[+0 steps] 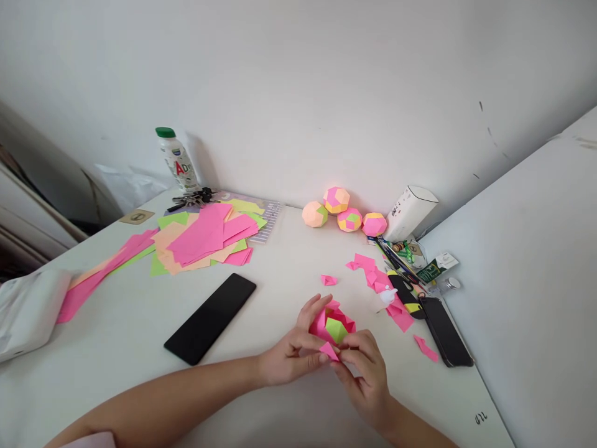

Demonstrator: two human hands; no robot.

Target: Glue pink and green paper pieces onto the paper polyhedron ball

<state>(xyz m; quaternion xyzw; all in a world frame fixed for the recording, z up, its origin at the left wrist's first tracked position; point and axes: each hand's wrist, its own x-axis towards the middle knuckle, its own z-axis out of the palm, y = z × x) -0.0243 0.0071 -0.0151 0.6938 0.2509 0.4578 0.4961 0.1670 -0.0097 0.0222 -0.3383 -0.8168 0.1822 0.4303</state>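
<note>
A partly built paper ball (336,328), pink outside with green inside, sits between my hands over the white table. My left hand (298,348) curls round its left side, two fingers raised behind it, thumb and forefinger pinching a pink paper flap (329,351) at the near edge. From the right, my right hand (365,368) pinches the same flap with thumb and fingertips. A small folded pink piece (329,280) lies behind the ball. The ball's underside is hidden.
Black slab (211,318) at left; coloured paper sheets (200,239) and bottle (177,163) behind. Finished paper balls (349,219) stand by the wall. At right are folded pink pieces (400,313), pens (405,264), a cutter (407,292) and a phone (446,333).
</note>
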